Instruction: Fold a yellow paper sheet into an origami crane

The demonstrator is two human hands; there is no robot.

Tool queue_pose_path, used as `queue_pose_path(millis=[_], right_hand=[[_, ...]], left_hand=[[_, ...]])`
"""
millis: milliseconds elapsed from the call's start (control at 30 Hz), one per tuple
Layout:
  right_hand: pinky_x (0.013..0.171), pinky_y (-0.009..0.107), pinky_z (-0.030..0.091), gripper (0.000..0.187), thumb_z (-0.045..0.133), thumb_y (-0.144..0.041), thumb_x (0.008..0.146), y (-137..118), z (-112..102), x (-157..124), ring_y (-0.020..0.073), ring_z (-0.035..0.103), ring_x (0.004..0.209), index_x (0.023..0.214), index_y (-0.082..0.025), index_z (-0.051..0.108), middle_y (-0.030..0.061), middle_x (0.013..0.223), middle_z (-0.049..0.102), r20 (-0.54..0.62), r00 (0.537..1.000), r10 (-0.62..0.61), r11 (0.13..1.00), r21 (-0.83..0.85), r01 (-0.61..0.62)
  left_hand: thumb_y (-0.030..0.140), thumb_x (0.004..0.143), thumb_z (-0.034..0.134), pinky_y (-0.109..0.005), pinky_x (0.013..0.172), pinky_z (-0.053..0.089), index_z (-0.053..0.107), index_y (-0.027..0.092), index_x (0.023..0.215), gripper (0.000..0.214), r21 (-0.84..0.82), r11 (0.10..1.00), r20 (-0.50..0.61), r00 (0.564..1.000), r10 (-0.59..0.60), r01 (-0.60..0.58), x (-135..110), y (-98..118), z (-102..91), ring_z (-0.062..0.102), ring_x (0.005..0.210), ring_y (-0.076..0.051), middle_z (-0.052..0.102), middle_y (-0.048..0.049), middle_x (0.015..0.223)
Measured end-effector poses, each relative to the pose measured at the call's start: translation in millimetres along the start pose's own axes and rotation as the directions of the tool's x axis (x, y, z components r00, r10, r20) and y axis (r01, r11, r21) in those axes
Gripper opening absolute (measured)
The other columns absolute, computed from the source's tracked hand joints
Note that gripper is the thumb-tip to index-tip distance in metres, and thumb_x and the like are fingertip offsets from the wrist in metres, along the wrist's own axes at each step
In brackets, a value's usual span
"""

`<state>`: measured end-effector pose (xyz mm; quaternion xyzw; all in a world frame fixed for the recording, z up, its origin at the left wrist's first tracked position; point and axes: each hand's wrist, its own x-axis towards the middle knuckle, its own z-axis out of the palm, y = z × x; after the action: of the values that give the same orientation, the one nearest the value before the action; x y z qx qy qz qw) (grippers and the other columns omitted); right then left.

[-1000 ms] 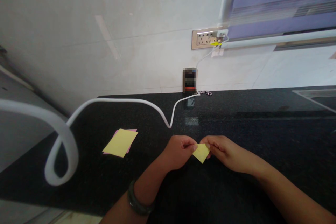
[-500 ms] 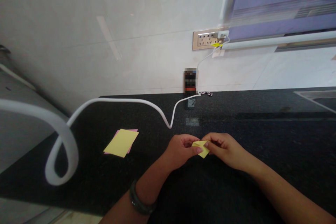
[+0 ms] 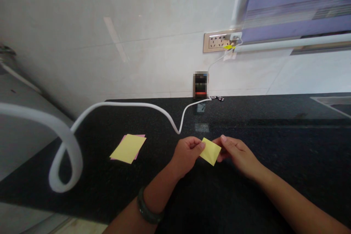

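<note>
A small folded piece of yellow paper [image 3: 210, 152] is held up above the dark countertop, its near face smooth and faintly creased. My left hand [image 3: 187, 155] pinches its left corner, thumb on the front and fingers curled behind. At the paper's right edge is my right hand [image 3: 238, 153]. Its thumb is raised away from the paper, while the fingers sit beside or partly behind that edge; whether they touch it I cannot tell. On the counter to the left lies a stack of flat sheets, a yellow sheet [image 3: 128, 148] over a pink sheet [image 3: 141, 146].
A thick white flexible stand [image 3: 131, 104] loops across the left and runs along the black countertop [image 3: 159, 120]. A phone-like device, blurred out [image 3: 201, 85], leans on the tiled wall, below a wall socket [image 3: 216, 42] with a plugged-in cable. A sink edge [image 3: 326, 99] shows at far right.
The folded paper now shows a fuller, diamond-like face. My right thumb has lifted off it and the right hand has shifted slightly right. My left hand keeps its pinch.
</note>
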<state>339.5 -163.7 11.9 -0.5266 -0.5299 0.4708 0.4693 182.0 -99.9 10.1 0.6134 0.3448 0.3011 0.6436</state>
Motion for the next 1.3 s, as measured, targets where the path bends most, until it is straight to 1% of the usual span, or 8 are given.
queue_pose_path(millis=[133,267,367,467,600,667,1033,1300], right_hand=[[0.054,0.024,0.043,0.034,0.044,-0.043,0.079,1.7,-1.1,0.1,0.0106,0.051,0.055,0.088,-0.014,0.059,0.0032,0.066,0.057,-0.027,1.000,-0.004,0.997,0.081,0.006],[0.056,0.025,0.043,0.031,0.046,-0.038,0.080,4.8,-1.4,-1.1,0.0109,0.052,0.058,0.094,-0.014,0.058,0.0037,0.067,0.057,0.004,0.999,-0.034,0.991,0.132,0.034],[0.057,0.025,0.043,0.029,0.053,-0.035,0.076,5.2,-1.5,-1.8,0.0107,0.052,0.059,0.096,-0.015,0.057,0.0026,0.068,0.058,0.014,0.999,-0.045,0.990,0.132,0.043],[0.057,0.024,0.043,0.029,0.058,-0.032,0.072,3.7,-1.5,-2.1,0.0101,0.052,0.060,0.097,-0.016,0.057,0.0030,0.074,0.059,0.023,0.998,-0.057,0.993,0.103,0.054],[0.056,0.025,0.043,0.028,0.059,-0.031,0.072,2.0,-1.7,-1.7,0.0102,0.051,0.059,0.095,-0.016,0.057,0.0023,0.071,0.058,0.019,0.997,-0.071,0.994,0.083,0.069],[0.056,0.024,0.043,0.028,0.059,-0.032,0.072,2.0,-1.8,-1.4,0.0103,0.051,0.059,0.094,-0.016,0.058,0.0019,0.070,0.057,0.015,0.997,-0.073,0.995,0.076,0.072],[0.057,0.024,0.042,0.028,0.055,-0.032,0.075,-0.2,-1.0,-1.5,0.0105,0.052,0.059,0.098,-0.018,0.058,0.0012,0.069,0.059,0.026,0.998,-0.061,0.992,0.108,0.058],[0.057,0.024,0.042,0.026,0.051,-0.029,0.078,-0.6,-1.4,-2.8,0.0100,0.051,0.059,0.100,-0.017,0.056,0.0011,0.067,0.059,0.016,0.998,-0.065,0.995,0.075,0.063]], left_hand=[[0.035,0.069,0.055,-0.020,0.049,0.036,0.056,0.013,0.068,0.022,-0.011,1.000,-0.047,0.999,0.013,-0.014,0.4,1.5,-0.5,0.047,0.051,-0.008,0.055,0.0006,0.057],[0.035,0.069,0.055,-0.020,0.049,0.035,0.056,0.012,0.068,0.022,-0.023,0.999,-0.074,0.997,0.023,-0.025,0.3,2.3,-1.1,0.047,0.051,-0.008,0.054,0.0007,0.058],[0.035,0.069,0.055,-0.020,0.049,0.035,0.056,0.013,0.067,0.022,-0.046,0.999,-0.084,0.996,0.020,-0.024,0.3,1.0,-1.0,0.047,0.051,-0.008,0.054,0.0010,0.057],[0.034,0.069,0.055,-0.020,0.050,0.036,0.055,0.013,0.067,0.022,-0.098,0.995,-0.063,0.998,0.005,-0.011,0.4,-0.7,-0.2,0.047,0.051,-0.008,0.055,0.0008,0.057],[0.033,0.070,0.055,-0.022,0.052,0.039,0.054,0.012,0.067,0.021,-0.203,0.979,-0.034,0.999,-0.017,0.010,1.0,-2.3,0.7,0.049,0.053,-0.009,0.055,0.0001,0.059],[0.033,0.069,0.056,-0.022,0.052,0.040,0.054,0.012,0.066,0.021,-0.228,0.973,-0.027,0.999,-0.027,0.020,1.4,-3.0,0.7,0.049,0.053,-0.009,0.055,-0.0003,0.059],[0.033,0.070,0.056,-0.023,0.053,0.041,0.054,0.012,0.066,0.021,-0.229,0.973,-0.027,0.999,-0.023,0.017,2.4,-5.9,0.5,0.051,0.054,-0.010,0.056,-0.0016,0.060],[0.033,0.070,0.056,-0.025,0.055,0.042,0.054,0.011,0.067,0.022,-0.227,0.974,-0.028,0.999,-0.017,0.010,2.6,-4.5,0.4,0.052,0.057,-0.011,0.056,-0.0024,0.062]])
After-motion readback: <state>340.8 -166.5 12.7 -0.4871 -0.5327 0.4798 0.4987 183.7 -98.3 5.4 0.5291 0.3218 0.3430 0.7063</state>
